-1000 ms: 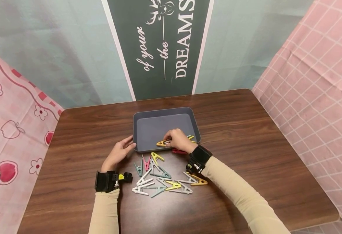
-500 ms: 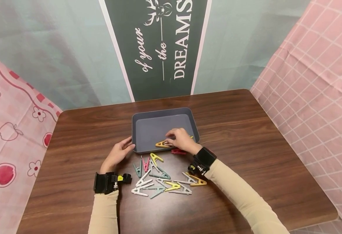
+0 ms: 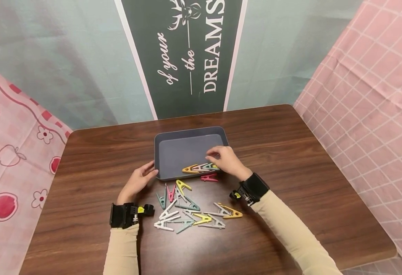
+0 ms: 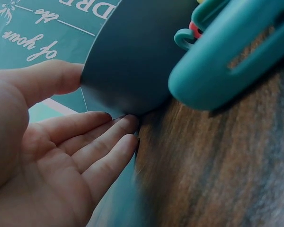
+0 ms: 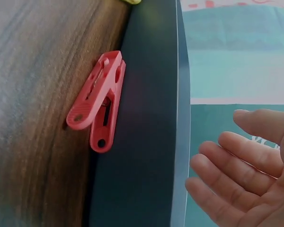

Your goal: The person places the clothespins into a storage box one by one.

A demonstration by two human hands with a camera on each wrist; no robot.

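Observation:
The dark grey tray (image 3: 178,151) holds a row of clothespins near its front wall: an orange-yellow clothespin (image 3: 189,169), a white clothespin (image 3: 200,168) and a teal clothespin (image 3: 209,166), with a bit of yellow beside them. Over the tray's right side is my right hand (image 3: 229,160), its fingers loosely bent around nothing. My left hand (image 3: 138,183) touches the tray's left side by the near corner, fingers extended, as the left wrist view shows. Just outside the front wall lies a pink-red clothespin (image 5: 100,101). A teal clothespin (image 4: 227,61) is close to the left hand.
In front of the tray, several loose clothespins are spread on the wooden table (image 3: 290,160), among them a yellow clothespin (image 3: 202,219), an orange-yellow clothespin (image 3: 234,213) and a white clothespin (image 3: 164,224). Patterned cloths hang behind and at both sides.
My right hand has let go of the clothespins in the tray and moved right, uncovering the row. My left hand stays at the tray's side.

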